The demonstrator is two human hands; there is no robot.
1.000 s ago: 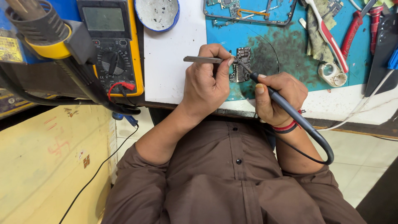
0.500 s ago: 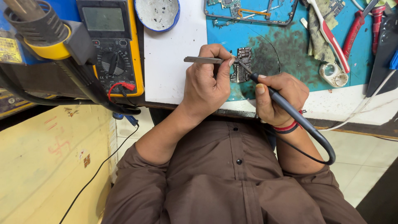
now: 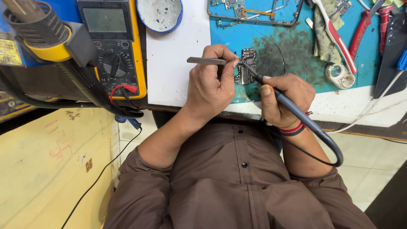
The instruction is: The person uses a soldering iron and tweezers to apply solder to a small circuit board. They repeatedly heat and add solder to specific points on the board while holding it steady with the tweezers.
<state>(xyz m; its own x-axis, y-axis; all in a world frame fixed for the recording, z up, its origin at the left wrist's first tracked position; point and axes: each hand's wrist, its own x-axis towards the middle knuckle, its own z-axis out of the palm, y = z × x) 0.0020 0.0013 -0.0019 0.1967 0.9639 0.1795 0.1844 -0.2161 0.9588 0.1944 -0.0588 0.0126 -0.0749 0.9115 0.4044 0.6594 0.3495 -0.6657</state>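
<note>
**A:** What are the hands doing?

**B:** The left hand (image 3: 210,87) is curled, thumb and forefinger pinching metal tweezers (image 3: 206,61) whose points reach a small circuit board (image 3: 247,63). The right hand (image 3: 285,101) is closed around a dark soldering iron (image 3: 318,131) like a pen, with its tip resting on the same board.

**A:** Where is the board?

**B:** It lies on a blue mat (image 3: 296,51) close to the near edge of the tabletop (image 3: 174,63), between the two hands. A multimeter (image 3: 112,46) sits at the left edge, with a hot-air gun (image 3: 38,32) beside it.

**A:** Which step does this look like?

**B:** I judge it to be fine soldering on the board, with the tweezers steadying a part while the iron touches it. Any further touch calls for a steady tip and a firm hold on the tweezers, since the parts are tiny.

**A:** What can't be made out?

**B:** The left hand's fingers cover the tweezer points, so I cannot tell whether they grip anything. The joint under the iron's tip is too small to see. The far edge of the tabletop is cut off.
</note>
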